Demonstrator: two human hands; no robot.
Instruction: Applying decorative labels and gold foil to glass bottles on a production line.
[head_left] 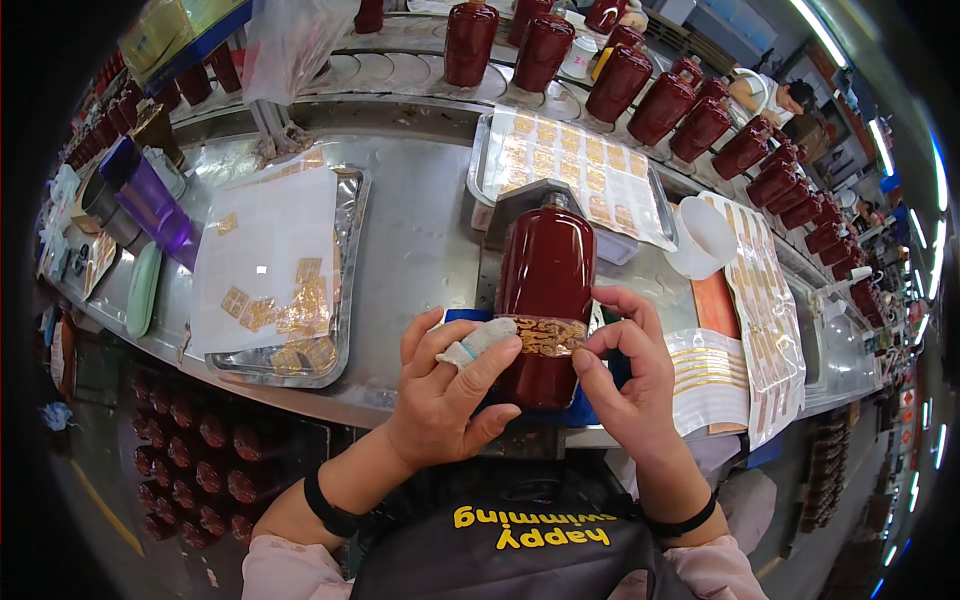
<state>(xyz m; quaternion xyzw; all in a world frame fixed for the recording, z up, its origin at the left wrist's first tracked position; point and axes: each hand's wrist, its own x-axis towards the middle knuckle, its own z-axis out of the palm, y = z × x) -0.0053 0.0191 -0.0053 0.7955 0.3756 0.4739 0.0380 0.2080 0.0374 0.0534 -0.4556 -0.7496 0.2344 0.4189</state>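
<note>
The dark red bottle [546, 300] lies on its side in the middle of the counter [420, 230], neck toward 12 o'clock, on a blue pad. A gold label [548, 336] already sits as a band around its lower body, so I judge the sticking is mostly done and what remains is to press it flat and smooth the ends. The left hand [445, 395] is at 9 o'clock of the label; its grip is closed on a small white cloth [478, 343] that touches the label's left end. The right hand [625, 375] is at 3 o'clock, thumb and forefinger pinched together on the label's right end. At 9 o'clock of the bottle a metal tray [352, 250] carries a white sheet with loose gold labels [295, 315]. At 12 o'clock a second tray holds a full sheet of labels [575, 165], and at 3 o'clock there are a white cup [705, 235] and long label strips [765, 310]. Beyond, from 12 to 2 o'clock, a conveyor carries many upright red bottles [665, 105] without gold bands, as far as I can see. Below the counter at 8 o'clock more bottles [190, 460] stand in a crate. The room looks like a workshop with ceiling lamps.
</note>
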